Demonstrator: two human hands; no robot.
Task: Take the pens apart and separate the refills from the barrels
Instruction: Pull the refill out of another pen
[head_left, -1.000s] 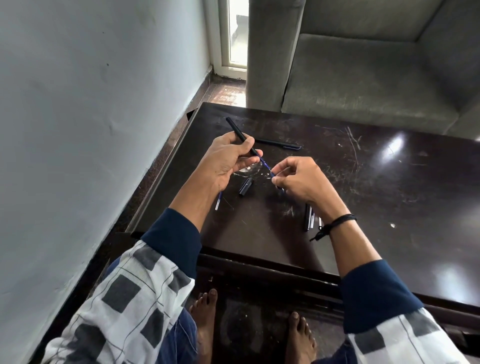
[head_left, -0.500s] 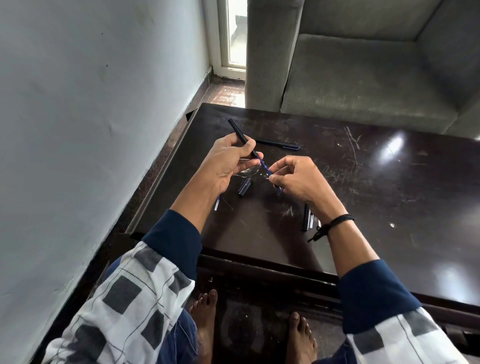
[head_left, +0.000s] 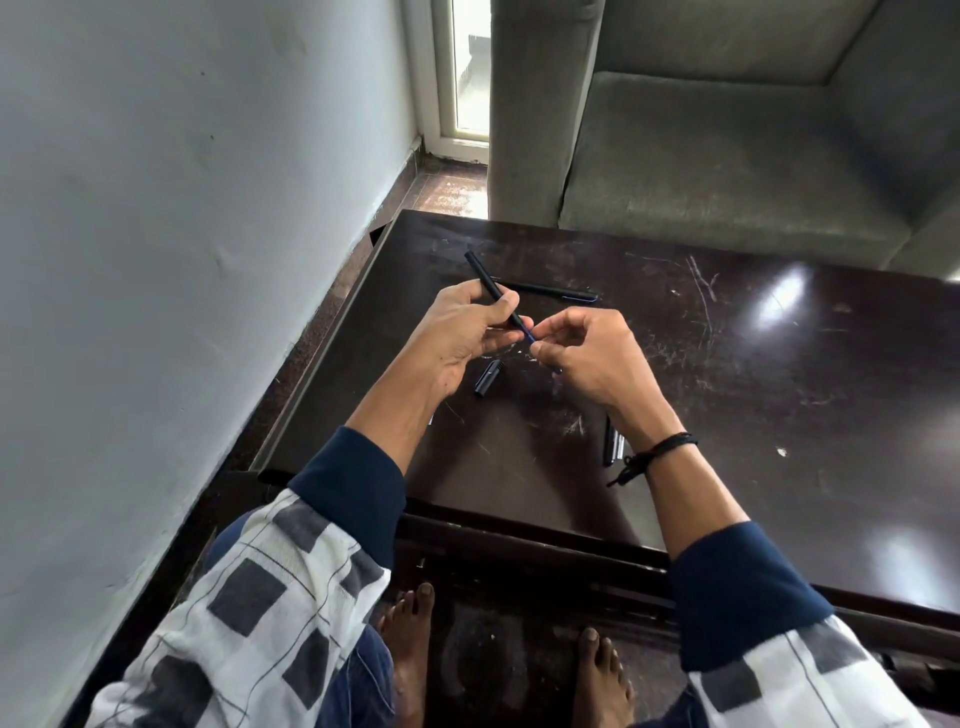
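L hand (head_left: 457, 332) tight round black barrel (head_left: 480, 271), R hand (head_left: 592, 358) in fingertip pinch on blue refill (head_left: 529, 335)

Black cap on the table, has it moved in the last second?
No. The black cap lies where it was, at the same offset from the pen lying farther back.

The right hand (head_left: 589, 358) hides most of the blue refill (head_left: 529, 336), and its wrist half covers the pen parts (head_left: 613, 446).
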